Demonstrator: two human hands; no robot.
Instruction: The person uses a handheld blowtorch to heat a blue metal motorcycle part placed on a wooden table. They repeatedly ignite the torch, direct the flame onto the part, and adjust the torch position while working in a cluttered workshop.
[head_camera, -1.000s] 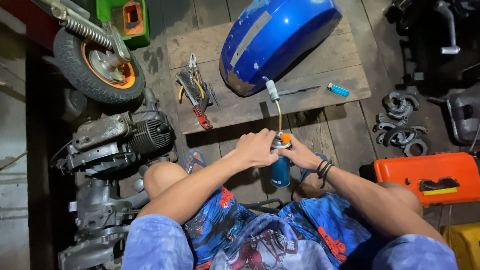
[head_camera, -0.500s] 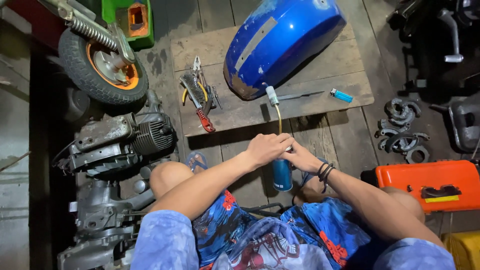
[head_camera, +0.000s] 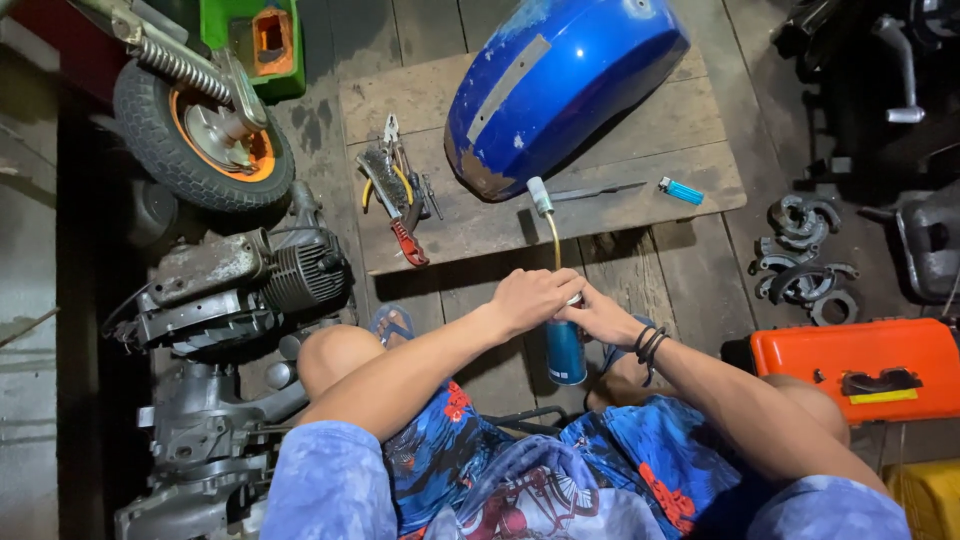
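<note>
Blue gas canister (head_camera: 566, 352) | left hand (head_camera: 530, 298), right hand (head_camera: 603, 318) both grip its top

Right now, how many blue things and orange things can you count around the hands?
Blue: 3 - fuel tank, lighter, gas canister gripped by both hands, left hand and right hand.
Orange: 2 - wheel hub, tool case.
Total: 5
</note>
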